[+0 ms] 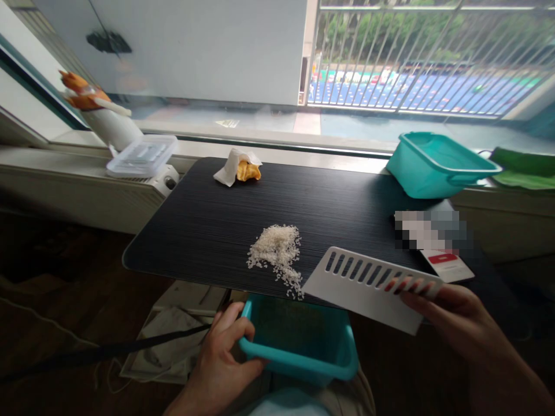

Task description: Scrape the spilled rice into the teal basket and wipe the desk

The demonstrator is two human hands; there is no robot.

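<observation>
A small heap of white rice (276,245) lies on the black tabletop (203,225), with loose grains trailing to the front edge. My right hand (455,315) pinches the right end of a flat white slotted plastic sheet (359,294), whose left corner is beside the trailing grains. Below the table's front edge is a teal plastic bin (303,364), apparently at my lap. The fingers of my left hand (228,349) wrap round the bin's left rim. Shadow hides most of what is inside the bin.
A second teal bin (427,173) stands at the back right, behind a partly blurred phone-like item (448,266). Crumpled white paper with a yellow piece (248,171) sits at the back. A clear plastic case (145,156) rests left of the table, and a window runs behind.
</observation>
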